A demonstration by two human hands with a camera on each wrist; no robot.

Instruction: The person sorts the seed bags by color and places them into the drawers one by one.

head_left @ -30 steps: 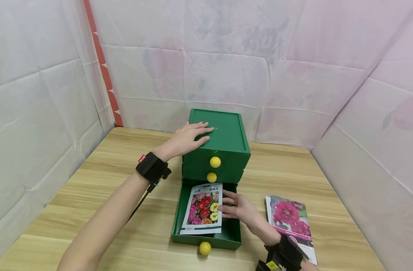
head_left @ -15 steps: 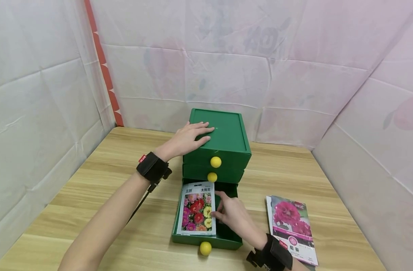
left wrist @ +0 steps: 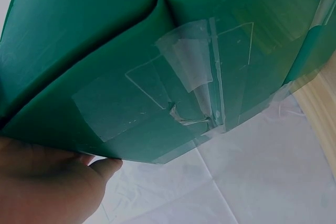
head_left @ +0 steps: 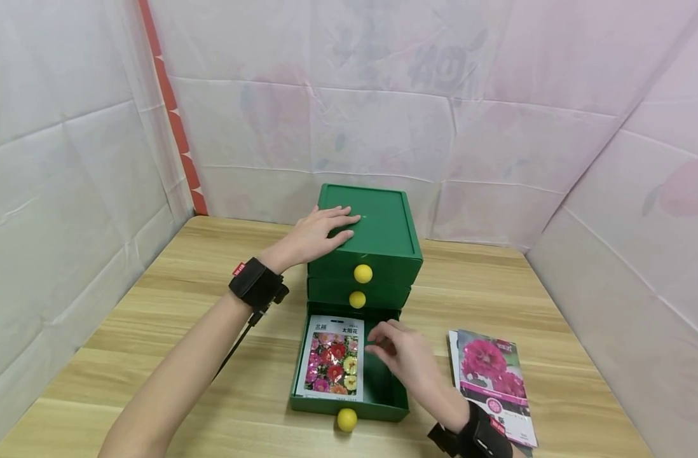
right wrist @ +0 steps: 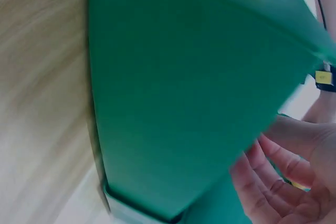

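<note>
Two hands were at the green drawer chest (head_left: 377,222): the left hand (head_left: 320,232) lay flat on its top, fingers straight and slightly spread, gripping nothing. The right hand (head_left: 400,353) hovered over the open bottom drawer (head_left: 383,397), fingers loosely curled and holding nothing, just beside the seed packet (head_left: 330,357). The packet lay flat in the drawer's left half, long axis running front to back, title end toward the chest.

- Open bottom drawer (head_left: 391,397) at lower centre — its right half bare green floor; seed packet (head_left: 330,358) fills the left.
- Second packet (head_left: 492,381) occupies the table (head_left: 154,331) at lower right.
</note>
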